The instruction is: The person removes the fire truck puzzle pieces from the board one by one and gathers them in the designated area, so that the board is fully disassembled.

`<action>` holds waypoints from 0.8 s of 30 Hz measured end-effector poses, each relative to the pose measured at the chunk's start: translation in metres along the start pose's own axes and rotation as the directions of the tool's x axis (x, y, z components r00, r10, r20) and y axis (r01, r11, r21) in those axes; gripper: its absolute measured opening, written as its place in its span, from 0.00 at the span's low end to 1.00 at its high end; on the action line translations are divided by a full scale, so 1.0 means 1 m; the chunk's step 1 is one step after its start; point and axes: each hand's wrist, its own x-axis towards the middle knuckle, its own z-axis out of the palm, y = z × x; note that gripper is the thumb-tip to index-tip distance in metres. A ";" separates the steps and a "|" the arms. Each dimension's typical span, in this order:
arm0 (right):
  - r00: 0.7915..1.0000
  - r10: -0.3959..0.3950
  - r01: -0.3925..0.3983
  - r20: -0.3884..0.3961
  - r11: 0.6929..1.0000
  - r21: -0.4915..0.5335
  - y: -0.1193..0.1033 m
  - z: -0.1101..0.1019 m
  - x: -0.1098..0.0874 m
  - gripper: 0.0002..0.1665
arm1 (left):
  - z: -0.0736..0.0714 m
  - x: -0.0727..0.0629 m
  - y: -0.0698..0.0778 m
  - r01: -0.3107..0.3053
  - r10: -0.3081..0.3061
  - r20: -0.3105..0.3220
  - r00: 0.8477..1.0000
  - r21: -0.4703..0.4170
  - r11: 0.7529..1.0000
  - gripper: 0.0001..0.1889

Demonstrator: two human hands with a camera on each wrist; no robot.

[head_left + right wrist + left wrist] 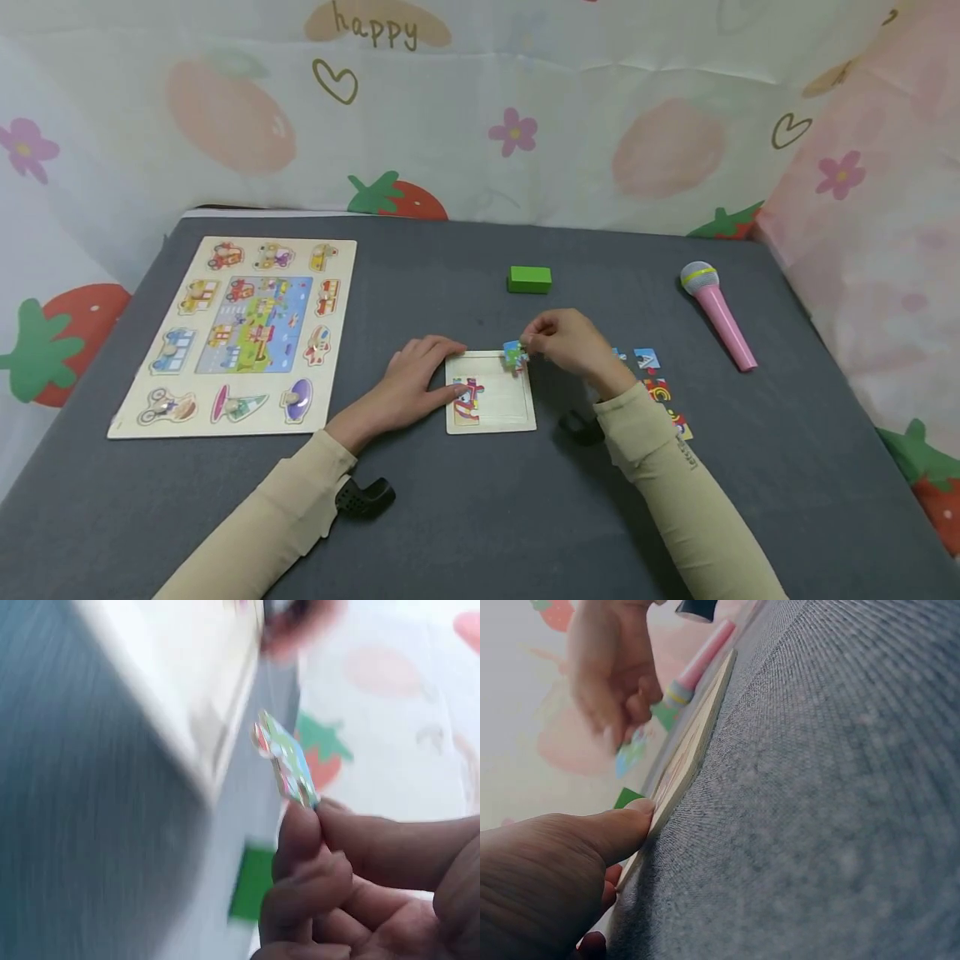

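My right hand (566, 343) pinches a green and blue jigsaw piece (514, 356) between thumb and fingertips, over the upper right corner of a small wooden puzzle tray (501, 423). In the right wrist view, the piece (285, 756) sticks out from the fingertips, tilted. My left hand (408, 379) rests at the tray's left side, its thumb on the left rim and its fingers reaching the upper left corner. Beside that thumb, a red, white and purple piece (467, 407) lies inside the tray. The left wrist view shows the thumb (626, 825) pressing the tray edge.
A large wooden knob puzzle board (341, 317) lies at the left. Behind the tray sits a green block (529, 280). Several loose jigsaw pieces (657, 390) lie right of the tray, partly hidden by the right arm. A pink toy microphone (723, 323) lies farther right.
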 end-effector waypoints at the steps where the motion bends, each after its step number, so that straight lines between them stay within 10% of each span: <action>1: 1.000 0.001 -0.001 -0.001 1.000 -0.011 0.005 -0.008 -0.002 0.10 | 0.000 0.000 0.000 -0.001 0.001 0.001 1.000 -0.001 1.000 0.27; 9: 1.000 0.007 -0.007 -0.007 0.997 -0.082 0.043 -0.049 -0.013 0.12 | 0.000 0.000 0.000 -0.010 0.010 0.002 1.000 0.009 1.000 0.26; 24: 0.999 -0.028 0.021 -0.033 0.980 -0.200 0.062 -0.050 -0.013 0.12 | 0.002 0.000 -0.002 -0.014 0.014 0.014 1.000 0.018 1.000 0.23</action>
